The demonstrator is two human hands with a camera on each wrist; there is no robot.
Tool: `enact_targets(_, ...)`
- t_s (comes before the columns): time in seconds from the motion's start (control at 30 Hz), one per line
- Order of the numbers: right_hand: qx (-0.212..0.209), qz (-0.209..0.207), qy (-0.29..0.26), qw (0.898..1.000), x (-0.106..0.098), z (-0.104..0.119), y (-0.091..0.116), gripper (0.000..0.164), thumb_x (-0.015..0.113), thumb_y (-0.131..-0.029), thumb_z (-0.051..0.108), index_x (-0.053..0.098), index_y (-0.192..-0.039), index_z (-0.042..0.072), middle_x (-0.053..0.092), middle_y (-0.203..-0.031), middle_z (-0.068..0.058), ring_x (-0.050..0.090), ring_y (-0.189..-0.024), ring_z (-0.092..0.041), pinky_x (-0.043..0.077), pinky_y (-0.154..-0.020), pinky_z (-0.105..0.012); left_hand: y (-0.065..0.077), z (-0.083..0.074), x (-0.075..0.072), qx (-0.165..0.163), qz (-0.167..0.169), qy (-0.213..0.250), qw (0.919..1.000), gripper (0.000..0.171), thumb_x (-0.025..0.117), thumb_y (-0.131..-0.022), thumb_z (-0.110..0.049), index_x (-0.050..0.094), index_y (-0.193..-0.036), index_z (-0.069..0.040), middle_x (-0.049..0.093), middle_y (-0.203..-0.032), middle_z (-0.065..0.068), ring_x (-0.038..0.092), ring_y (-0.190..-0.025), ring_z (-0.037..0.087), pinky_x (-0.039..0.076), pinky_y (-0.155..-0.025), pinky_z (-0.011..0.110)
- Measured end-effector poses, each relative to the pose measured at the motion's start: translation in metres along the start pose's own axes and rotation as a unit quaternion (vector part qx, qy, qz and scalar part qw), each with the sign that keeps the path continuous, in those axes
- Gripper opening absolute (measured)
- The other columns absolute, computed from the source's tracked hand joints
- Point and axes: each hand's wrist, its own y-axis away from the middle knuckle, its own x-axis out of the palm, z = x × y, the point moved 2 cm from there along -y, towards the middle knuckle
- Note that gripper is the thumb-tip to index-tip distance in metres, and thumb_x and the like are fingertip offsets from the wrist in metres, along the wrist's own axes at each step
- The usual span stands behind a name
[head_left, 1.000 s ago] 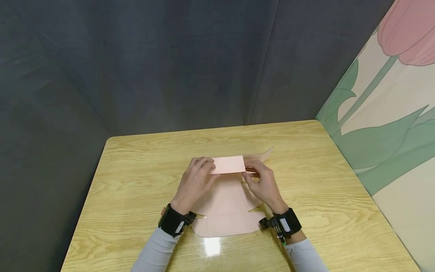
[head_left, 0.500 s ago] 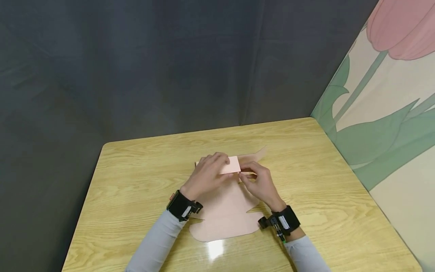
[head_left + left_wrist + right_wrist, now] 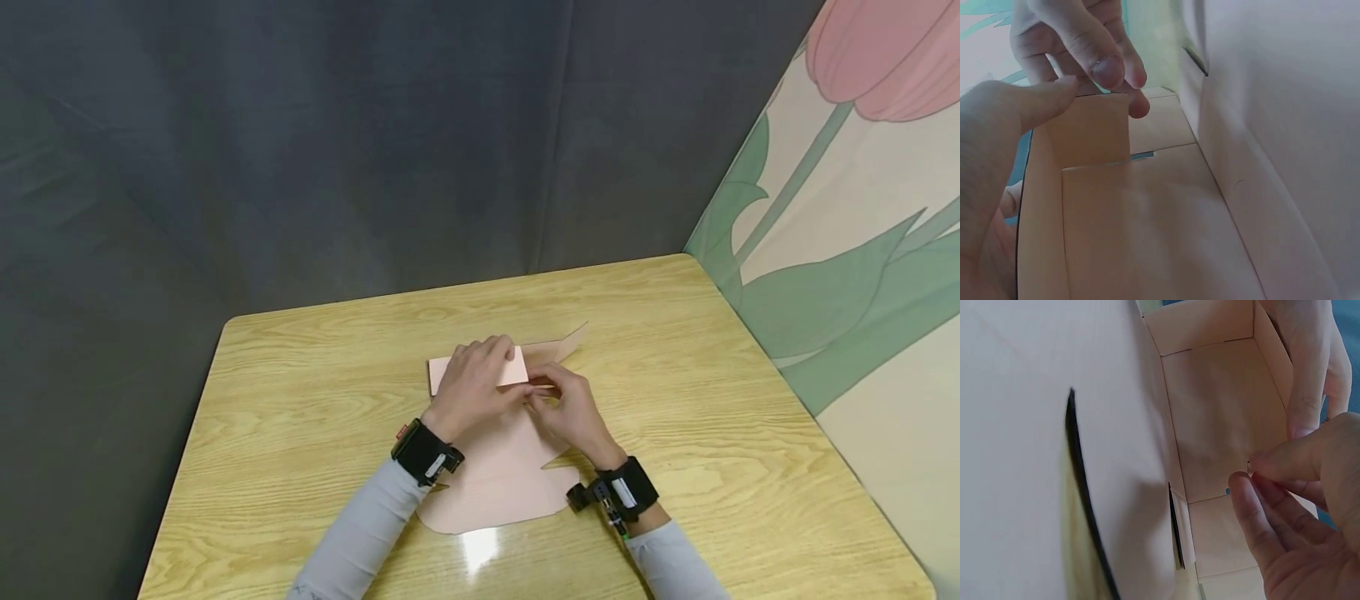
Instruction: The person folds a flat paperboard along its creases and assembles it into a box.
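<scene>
A pale pink cardboard box, partly folded from a flat blank, lies on the table, its rounded panel toward me. My left hand grips the raised far wall, thumb inside and fingers outside. At that wall's right end, my right hand pinches the edge of a small end flap between thumb and bent fingers. The left thumb reaches that flap's top edge in the left wrist view. Seen from the right wrist, the tray-like box floor has upright walls at its far end and right side.
The wood-grain table extends around the box on all sides. A dark curtain hangs behind it, and a flower-patterned cloth stands along the right. One cardboard flap sticks out at the back right. Slits cut the large panel.
My left hand has slid right along the raised wall toward the right hand, uncovering the wall's left end. My right hand stays near the wall's right end. The head view has shifted slightly.
</scene>
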Motion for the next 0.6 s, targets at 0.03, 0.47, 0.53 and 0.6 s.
enact_targets(0.03, 0.001, -0.001, 0.003, 1.000, 0.000, 0.000, 0.000, 0.030, 0.074, -0.089, -0.016, 0.074, -0.115, -0.002, 0.075, -0.113, -0.017, 0.076, -0.108, -0.035, 0.065, -0.091, -0.039, 0.000, 0.000, 0.000, -0.001, -0.001, -0.001, 1.0000, 0.050, 0.083, -0.091, -0.052, 0.054, -0.108, -0.016, 0.056, -0.090, -0.005, 0.053, -0.076, 0.016, 0.046, -0.073, 0.034)
enact_targets(0.47, 0.025, -0.033, 0.034, 0.999, -0.007, -0.010, -0.003, 0.026, 0.064, -0.097, -0.014, 0.074, -0.117, -0.003, 0.074, -0.119, -0.020, 0.074, -0.108, -0.040, 0.064, -0.089, -0.054, -0.002, -0.003, 0.002, -0.003, -0.044, -0.020, 0.9988, 0.049, 0.085, -0.087, -0.051, 0.053, -0.101, -0.017, 0.051, -0.079, -0.006, 0.049, -0.066, 0.014, 0.043, -0.065, 0.032)
enact_targets(0.53, 0.049, -0.041, 0.029, 0.998, -0.006, -0.013, -0.002, 0.025, 0.062, -0.098, -0.013, 0.073, -0.119, -0.005, 0.073, -0.120, -0.022, 0.073, -0.110, -0.042, 0.063, -0.091, -0.056, -0.001, -0.003, 0.003, -0.005, -0.042, -0.016, 0.9990, 0.048, 0.086, -0.086, -0.049, 0.053, -0.100, -0.017, 0.053, -0.079, -0.006, 0.049, -0.067, 0.014, 0.043, -0.065, 0.032)
enact_targets(0.6, 0.077, -0.047, 0.022, 0.996, -0.006, -0.016, -0.001, 0.024, 0.061, -0.099, -0.012, 0.071, -0.121, -0.007, 0.071, -0.124, -0.024, 0.072, -0.113, -0.044, 0.061, -0.095, -0.058, -0.001, -0.003, 0.003, -0.008, -0.037, -0.012, 0.9992, 0.047, 0.085, -0.087, -0.048, 0.053, -0.101, -0.017, 0.056, -0.082, -0.006, 0.051, -0.069, 0.014, 0.044, -0.067, 0.032)
